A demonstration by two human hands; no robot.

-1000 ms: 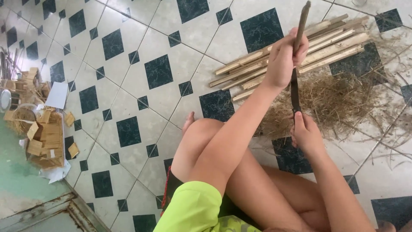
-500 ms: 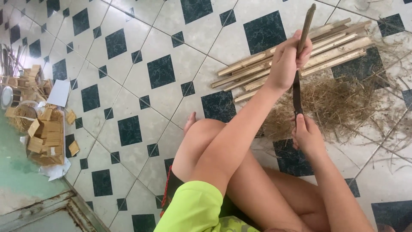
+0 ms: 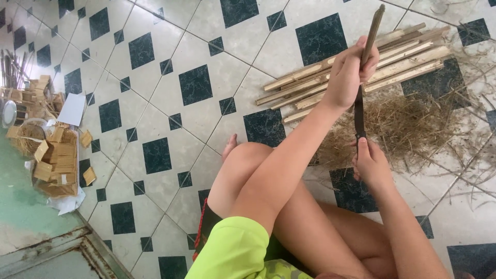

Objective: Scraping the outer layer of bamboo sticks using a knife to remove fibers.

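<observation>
Left hand [image 3: 347, 76] clamped around an upright bamboo stick [image 3: 372, 32] in the upper right of frame. Right hand [image 3: 370, 164] closed on the handle of a dark knife [image 3: 358, 114], blade against the stick. Split bamboo strips [image 3: 413, 51] and shavings [image 3: 413, 129] lie behind.

Hands: two, left hand [image 3: 347, 77] and right hand [image 3: 370, 164]
Bamboo stick held upright: one [image 3: 373, 32]
Knife: one [image 3: 358, 116]
Split bamboo strips in the floor pile: about ten [image 3: 398, 51]
Shavings heaps: one [image 3: 413, 126]
Paper sheets: one [image 3: 71, 109]
</observation>
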